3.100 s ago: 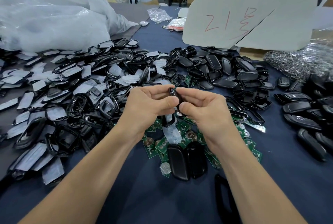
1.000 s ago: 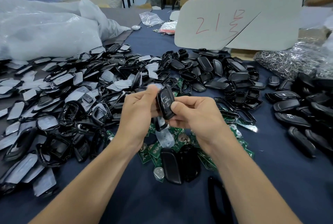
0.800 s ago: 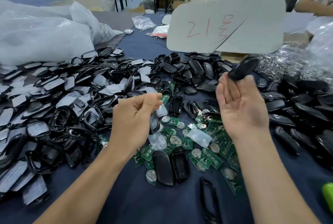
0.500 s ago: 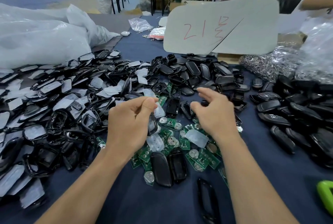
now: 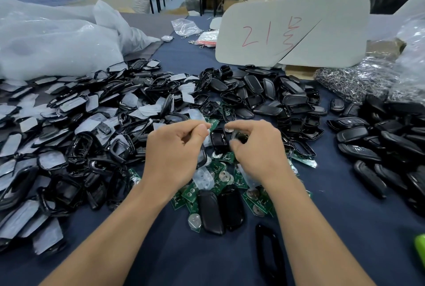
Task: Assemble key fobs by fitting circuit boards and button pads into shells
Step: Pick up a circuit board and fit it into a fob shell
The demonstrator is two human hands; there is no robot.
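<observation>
My left hand (image 5: 174, 154) pinches a black shell frame (image 5: 203, 155) that hangs below its fingers. Close to its right, my right hand (image 5: 257, 152) curls its fingers round a small black shell half (image 5: 239, 136), just above the heap. Another open black shell (image 5: 218, 139) lies between the two hands. Under them lies a pile of green circuit boards (image 5: 255, 203) with coin cells. A translucent button pad (image 5: 203, 179) rests on that pile. Two closed black shells (image 5: 218, 209) lie side by side at its near edge.
Black frames with white film (image 5: 80, 124) cover the left of the blue table. Black shell halves (image 5: 264, 94) are heaped at the back, assembled fobs (image 5: 379, 143) at the right. A white board marked 21 (image 5: 292, 32), plastic bags (image 5: 53, 39) and bagged key rings (image 5: 354, 80) stand behind. A loose frame (image 5: 269, 255) lies near the front.
My right hand tossed the assembled fob onto the right heap, came back to the middle pile and took hold of a black shell half. My left hand kept its frame.
</observation>
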